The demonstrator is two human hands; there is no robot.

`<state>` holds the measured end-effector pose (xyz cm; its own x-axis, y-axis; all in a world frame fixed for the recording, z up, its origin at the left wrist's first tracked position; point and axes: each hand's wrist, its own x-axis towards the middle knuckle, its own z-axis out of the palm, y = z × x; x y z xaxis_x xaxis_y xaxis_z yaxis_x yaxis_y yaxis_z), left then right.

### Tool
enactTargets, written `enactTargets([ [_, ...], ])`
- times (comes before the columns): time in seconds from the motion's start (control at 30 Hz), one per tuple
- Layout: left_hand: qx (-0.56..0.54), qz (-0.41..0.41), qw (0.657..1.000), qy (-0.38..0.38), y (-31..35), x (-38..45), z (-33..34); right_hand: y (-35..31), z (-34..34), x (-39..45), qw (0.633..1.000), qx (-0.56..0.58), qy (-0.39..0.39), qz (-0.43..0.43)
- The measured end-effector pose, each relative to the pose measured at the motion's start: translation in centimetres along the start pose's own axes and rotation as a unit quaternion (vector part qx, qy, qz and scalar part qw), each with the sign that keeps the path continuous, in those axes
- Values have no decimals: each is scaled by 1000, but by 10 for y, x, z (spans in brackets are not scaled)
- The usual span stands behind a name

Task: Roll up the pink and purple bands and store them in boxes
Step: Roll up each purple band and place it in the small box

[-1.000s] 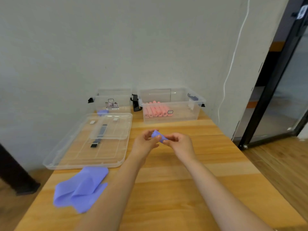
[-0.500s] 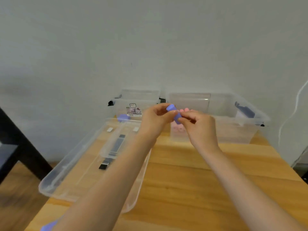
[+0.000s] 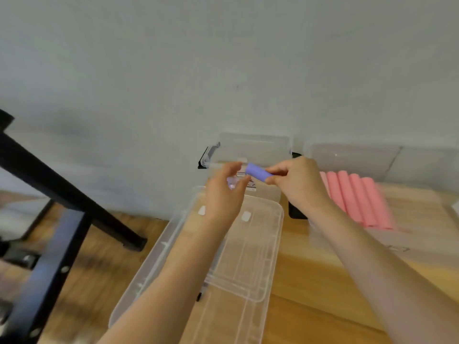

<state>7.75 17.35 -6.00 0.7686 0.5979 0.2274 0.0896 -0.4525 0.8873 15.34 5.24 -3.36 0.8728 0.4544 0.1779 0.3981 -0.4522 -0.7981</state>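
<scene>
Your right hand pinches the rolled purple rubber band; your left hand hovers loosely open. Loosen that pinch early and it unrolls.

Lighting soft, even, moderately bright; no hard shadows, only a faint grey shading on the wall at left, and no glare on the clear plastic lid. Motion blur across the whole frame, strongest at the right edge where the pink rolls smear sideways, and at the black frame lower left. Wide-angle bending at the borders; forearms stretched toward the bottom corners.
</scene>
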Motion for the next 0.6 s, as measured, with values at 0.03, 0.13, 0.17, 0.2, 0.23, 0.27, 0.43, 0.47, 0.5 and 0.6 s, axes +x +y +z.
enactTargets([
  [0.03,55,10,998,-5,-3,2,-8,-3,1,7,1000,-2,-2,14],
  [0.13,248,37,966,-66,-14,12,-34,-10,6,32,998,-17,-13,56],
  [0.17,310,32,945,-99,-18,15,-42,-11,9,41,997,-30,-22,68],
  [0.2,355,19,926,-131,-20,18,-48,-12,12,52,995,-44,-33,77],
  [0.23,386,4,909,-158,-22,22,-54,-12,16,63,994,-59,-45,85],
  [0.27,406,-6,896,-178,-24,27,-58,-11,20,73,991,-71,-56,94],
  [0.43,476,-33,844,-245,-28,53,-69,-5,49,118,975,-138,-105,139],
  [0.47,485,-31,834,-261,-30,60,-68,-5,55,127,971,-151,-113,146],
  [0.5,488,-30,827,-278,-32,66,-66,-3,61,135,967,-165,-125,152],
  [0.6,490,-32,816,-304,-36,83,-56,5,82,157,945,-202,-203,161],
])
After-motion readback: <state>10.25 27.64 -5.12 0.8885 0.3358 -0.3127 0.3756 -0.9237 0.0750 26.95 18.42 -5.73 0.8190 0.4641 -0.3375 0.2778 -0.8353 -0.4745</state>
